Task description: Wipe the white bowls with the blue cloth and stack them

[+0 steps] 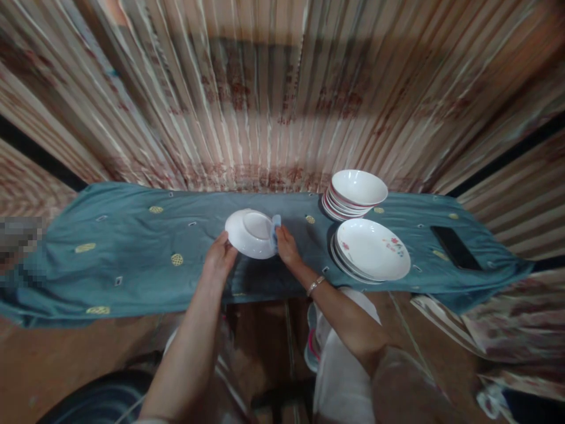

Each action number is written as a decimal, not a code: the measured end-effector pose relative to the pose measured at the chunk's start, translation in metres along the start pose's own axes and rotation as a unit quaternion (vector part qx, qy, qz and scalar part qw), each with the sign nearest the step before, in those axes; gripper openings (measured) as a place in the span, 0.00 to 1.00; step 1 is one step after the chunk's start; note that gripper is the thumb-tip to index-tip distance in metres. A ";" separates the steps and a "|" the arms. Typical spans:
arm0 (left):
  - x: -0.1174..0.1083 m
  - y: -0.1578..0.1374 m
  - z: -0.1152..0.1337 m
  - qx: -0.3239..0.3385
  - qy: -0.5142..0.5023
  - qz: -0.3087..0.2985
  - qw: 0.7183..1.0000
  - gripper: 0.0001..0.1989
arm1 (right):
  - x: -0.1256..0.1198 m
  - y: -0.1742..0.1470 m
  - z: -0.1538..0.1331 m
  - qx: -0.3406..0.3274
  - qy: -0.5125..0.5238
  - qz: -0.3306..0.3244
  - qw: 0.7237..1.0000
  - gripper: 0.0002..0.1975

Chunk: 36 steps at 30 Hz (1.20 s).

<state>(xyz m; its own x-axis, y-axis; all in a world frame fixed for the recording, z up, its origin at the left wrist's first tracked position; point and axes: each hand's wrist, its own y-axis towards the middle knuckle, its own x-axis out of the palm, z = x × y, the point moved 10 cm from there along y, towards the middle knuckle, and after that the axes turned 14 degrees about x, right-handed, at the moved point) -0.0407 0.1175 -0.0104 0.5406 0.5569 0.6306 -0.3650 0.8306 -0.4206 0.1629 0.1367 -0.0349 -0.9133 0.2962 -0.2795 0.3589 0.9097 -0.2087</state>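
Observation:
A white plate [247, 235], its underside with the foot ring facing me, is held up over the table by my left hand [219, 254], whose fingers grip its left rim. My right hand [286, 244] is closed on a light blue cloth [275, 232], pressed against the plate's right edge. To the right of my right hand lies a stack of white plates [373, 250] with a floral pattern on the top one. Behind it stands a stack of white bowls [358, 188] with red bands.
The table is covered with a teal cloth [132, 247] with pineapple prints. A black phone-like slab [455, 247] lies at the right end. A pleated curtain [265, 106] hangs behind the table. Below the front edge is a dark round tub-like thing [101, 400].

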 end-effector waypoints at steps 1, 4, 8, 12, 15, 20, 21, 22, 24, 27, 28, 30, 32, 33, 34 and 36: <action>0.000 0.000 0.001 -0.003 0.000 0.001 1.000 0.18 | 0.000 -0.003 0.000 -0.003 0.000 -0.004 1.000 0.19; 0.001 0.000 0.004 -0.007 0.005 0.003 1.000 0.19 | 0.002 -0.012 -0.001 -0.018 0.003 -0.011 1.000 0.22; -0.002 0.001 0.008 -0.003 0.007 0.011 1.000 0.19 | 0.006 -0.026 -0.006 -0.067 -0.002 -0.019 0.998 0.27; -0.004 0.003 0.012 0.005 0.002 0.021 1.000 0.19 | 0.015 -0.041 0.000 -0.087 -0.026 -0.032 0.995 0.34; -0.003 0.002 0.015 0.009 -0.006 0.017 1.000 0.18 | 0.023 -0.053 0.004 -0.107 -0.049 -0.054 0.992 0.37; -0.002 -0.003 0.017 -0.003 -0.019 0.031 0.999 0.17 | 0.030 -0.066 0.001 -0.139 -0.089 -0.062 0.984 0.35; -0.002 -0.003 0.018 -0.005 -0.021 0.032 0.999 0.18 | 0.031 -0.068 0.000 -0.141 -0.096 -0.067 0.983 0.35; -0.002 -0.003 0.019 -0.005 -0.023 0.032 0.999 0.18 | 0.032 -0.071 -0.002 -0.145 -0.101 -0.074 0.982 0.35; -0.003 -0.004 0.021 -0.002 -0.025 0.033 0.999 0.19 | 0.035 -0.080 -0.007 -0.162 -0.108 -0.089 0.977 0.34; 0.000 -0.006 0.021 -0.001 -0.023 0.021 1.000 0.19 | 0.041 -0.099 -0.019 -0.213 -0.129 -0.112 0.962 0.32; 0.001 -0.007 0.020 0.000 -0.022 0.014 1.000 0.19 | 0.042 -0.105 -0.024 -0.230 -0.139 -0.116 0.956 0.31; 0.005 -0.010 0.020 0.001 -0.023 0.001 1.000 0.18 | 0.045 -0.115 -0.032 -0.261 -0.160 -0.119 0.945 0.31; 0.007 -0.013 0.019 -0.001 -0.026 -0.007 1.000 0.18 | 0.047 -0.123 -0.040 -0.289 -0.181 -0.120 0.932 0.30; 0.008 -0.014 0.018 -0.002 -0.027 -0.013 1.000 0.18 | 0.048 -0.126 -0.044 -0.305 -0.191 -0.121 0.925 0.30; 0.009 -0.016 0.018 -0.004 -0.027 -0.021 0.999 0.18 | 0.049 -0.130 -0.049 -0.322 -0.200 -0.121 0.918 0.30; 0.012 -0.017 0.016 -0.014 -0.027 -0.045 0.999 0.18 | 0.051 -0.135 -0.058 -0.351 -0.215 -0.120 0.903 0.29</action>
<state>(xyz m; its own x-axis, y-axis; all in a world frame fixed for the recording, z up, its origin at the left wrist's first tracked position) -0.0399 0.1101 0.0148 0.5283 0.4793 0.7008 -0.2948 0.8776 -0.3780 0.0571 0.0459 0.0330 -0.7353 0.0621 -0.6749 -0.1880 0.9380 0.2912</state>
